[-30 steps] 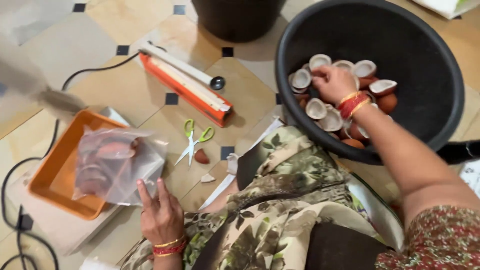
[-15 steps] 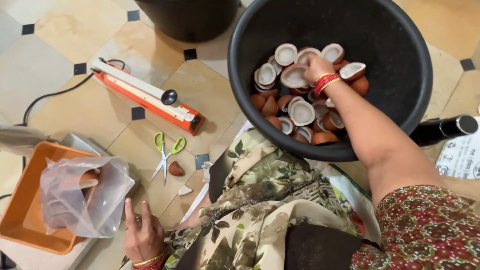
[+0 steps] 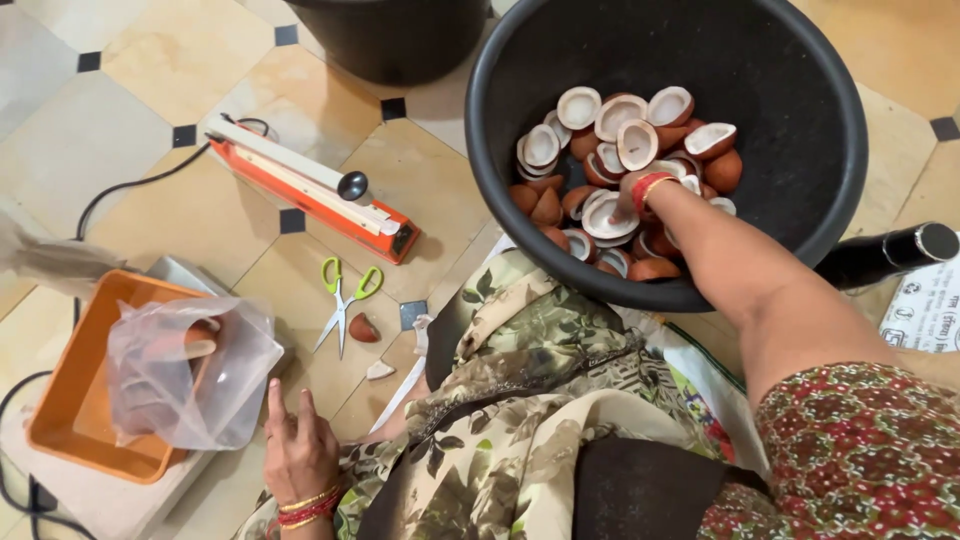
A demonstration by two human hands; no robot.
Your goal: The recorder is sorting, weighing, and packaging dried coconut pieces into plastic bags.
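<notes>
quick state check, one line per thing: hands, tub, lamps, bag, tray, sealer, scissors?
Right hand: in the tub among the lamps, grip hidden.
Left hand: flat on the floor, empty.
Black tub: partly filled.
Clay lamps: loose pile.
Plastic bag: open, lamps inside.
Orange tray: under the bag.
Sealer: arm down.
Scissors: closed.

the tiled floor (image 3: 180, 200) carried a black tub (image 3: 800, 200) of clay lamps, an orange heat sealer (image 3: 315, 190), green-handled scissors (image 3: 340, 300), two clay shards (image 3: 365, 328) just beside them, an orange tray (image 3: 70, 400) on a scale and the left hand (image 3: 297, 450) resting flat.
</notes>
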